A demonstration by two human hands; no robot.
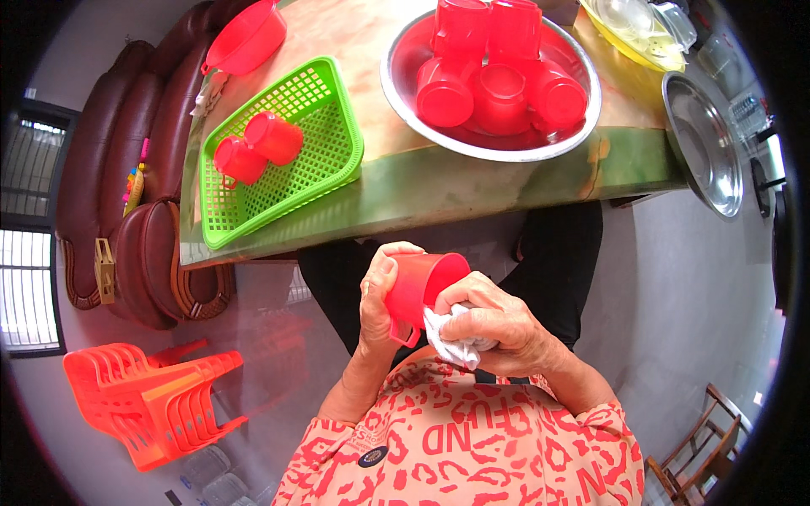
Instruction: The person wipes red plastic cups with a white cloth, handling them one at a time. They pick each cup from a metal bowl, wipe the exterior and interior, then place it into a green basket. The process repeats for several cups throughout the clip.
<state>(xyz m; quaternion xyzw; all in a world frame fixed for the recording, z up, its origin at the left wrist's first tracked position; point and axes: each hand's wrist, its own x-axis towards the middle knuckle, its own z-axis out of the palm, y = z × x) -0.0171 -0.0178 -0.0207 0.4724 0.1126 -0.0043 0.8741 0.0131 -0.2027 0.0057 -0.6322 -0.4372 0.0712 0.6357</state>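
Observation:
A red plastic mug [411,282] is tilted in front of my body, its mouth turned toward the right. My left hand [377,295] wraps round its outside, with the handle hanging at the lower side. In my right hand [504,327] a white cloth [456,336] is bunched up and pressed at the mug's rim. Beyond my hands, a green plastic basket [342,160] on the table holds two red mugs [272,138]. To its right a metal basin [494,152] contains several more red mugs [499,97].
The table [405,190] has a green marbled edge. A red basin [249,38] sits at its far left, a yellow basket [624,42] at the far right. A metal bowl [704,143] leans by the right edge. Orange stacked chairs [152,396] and a brown sofa [118,143] are leftward.

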